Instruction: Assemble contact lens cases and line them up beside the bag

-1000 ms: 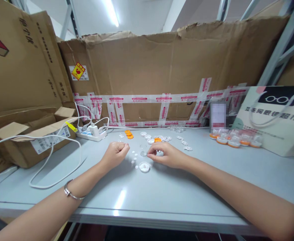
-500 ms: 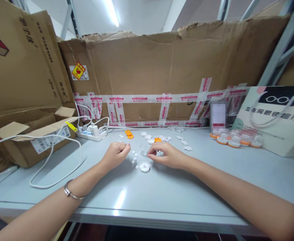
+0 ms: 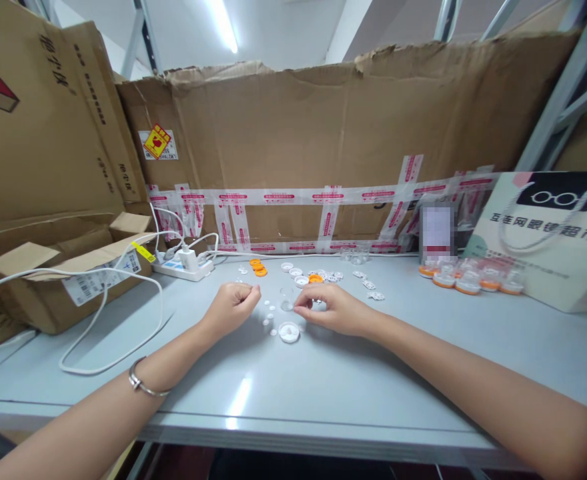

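Note:
My left hand (image 3: 234,307) is closed in a fist over the table, thumb pressed against the curled fingers; whatever it may hold is hidden. Small white pieces (image 3: 270,316) lie just right of it. My right hand (image 3: 332,308) has thumb and fingertips pinched at the right edge of a clear plastic dome (image 3: 286,300), which stands between both hands. Nearer to me, a round white base (image 3: 289,333) with a raised centre lies on the table. Behind my right hand are an orange ring (image 3: 315,279) and several white rings (image 3: 298,276), partly covered by the hand.
Orange rings (image 3: 258,268) lie at the back left, near a power strip (image 3: 186,265) with white cables. White gear-like discs (image 3: 375,296) are right of centre. Several clear-and-orange capsules (image 3: 467,280) stand before a paper bag (image 3: 548,247). An open carton (image 3: 73,267) sits left.

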A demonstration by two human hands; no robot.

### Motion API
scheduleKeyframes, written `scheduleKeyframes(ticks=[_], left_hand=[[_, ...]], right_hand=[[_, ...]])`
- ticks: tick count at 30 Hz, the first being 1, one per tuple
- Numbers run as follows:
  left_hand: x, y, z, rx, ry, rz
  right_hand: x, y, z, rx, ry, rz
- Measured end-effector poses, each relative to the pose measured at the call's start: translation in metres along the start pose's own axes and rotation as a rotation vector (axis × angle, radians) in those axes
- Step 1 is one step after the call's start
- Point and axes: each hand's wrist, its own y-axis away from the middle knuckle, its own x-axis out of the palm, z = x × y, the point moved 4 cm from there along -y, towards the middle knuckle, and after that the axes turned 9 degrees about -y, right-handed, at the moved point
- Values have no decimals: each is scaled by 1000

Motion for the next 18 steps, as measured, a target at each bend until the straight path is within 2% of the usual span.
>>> scheduleKeyframes(ticks=[10,14,18], left_hand=[[4,1,4,-43,20,75],[5,1,3,-16,26,95],[4,1,0,22,34,99]], right_hand=[[-4,-1,-6,12,19,-88],[-4,-2,-6,4,24,-79],[-6,-3,-7,55,32,-125]])
